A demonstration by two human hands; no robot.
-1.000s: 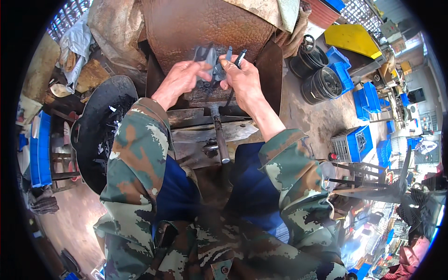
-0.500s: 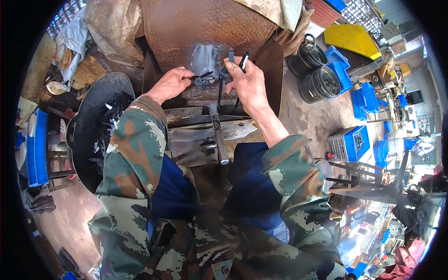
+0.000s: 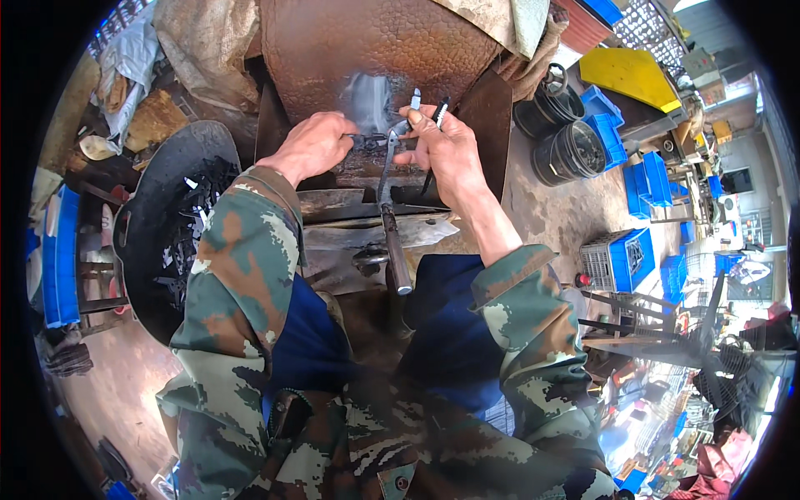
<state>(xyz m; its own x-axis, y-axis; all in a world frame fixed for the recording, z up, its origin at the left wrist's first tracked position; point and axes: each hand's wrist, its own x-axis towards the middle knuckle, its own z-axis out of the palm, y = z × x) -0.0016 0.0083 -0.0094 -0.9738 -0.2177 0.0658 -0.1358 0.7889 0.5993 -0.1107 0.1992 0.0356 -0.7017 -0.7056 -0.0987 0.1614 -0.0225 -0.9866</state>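
Note:
At the grinding spot, my left hand (image 3: 317, 143) is closed, its fingertips pinching a small dark metal piece (image 3: 367, 140) that the fingers partly cover. Beside it, my right hand (image 3: 450, 154) is closed round a slim black piece with a white toothed edge (image 3: 442, 111). A pale-tipped metal piece (image 3: 416, 98) also sticks up past its thumb. Between the hands runs a thin dark bar (image 3: 386, 171), its top end by my right fingers and its lower end at a thick metal rod (image 3: 396, 250). A blurred whitish streak (image 3: 368, 100) rises just beyond the left fingertips.
On the left, a large dark pan (image 3: 150, 275) holds many small dark and shiny pieces. A brown hide-like sheet (image 3: 375, 42) hangs behind the work. To the right stand black buckets (image 3: 569, 152), blue bins (image 3: 654, 179), a crate (image 3: 617, 258) and a fan (image 3: 708, 342).
My left hand has shifted a little, with its fingers now covering more of the dark piece. The thin bar has tilted slightly left at its lower part. My right hand keeps its grip.

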